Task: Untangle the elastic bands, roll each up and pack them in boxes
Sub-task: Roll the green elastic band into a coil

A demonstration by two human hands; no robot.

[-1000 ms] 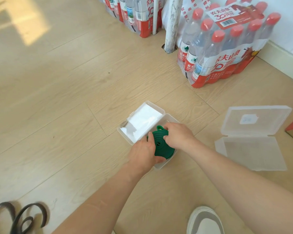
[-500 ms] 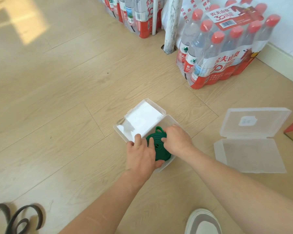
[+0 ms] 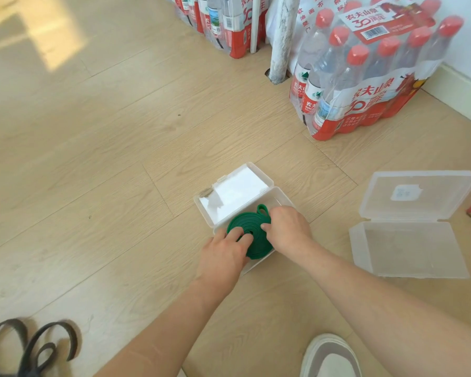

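Head view: the rolled green band (image 3: 259,244) lies flat in the open clear box (image 3: 237,191), straight ahead between both hands. The left hand (image 3: 222,258) presses it with straight fingers; the right hand (image 3: 290,227), equally near, curls over its far-right edge.

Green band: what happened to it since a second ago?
The band was tipped up over the box; now it lies flat inside. The left hand let go and presses on top with straight fingers; the right hand keeps hold of its edge. The other box and dark bands stayed put.
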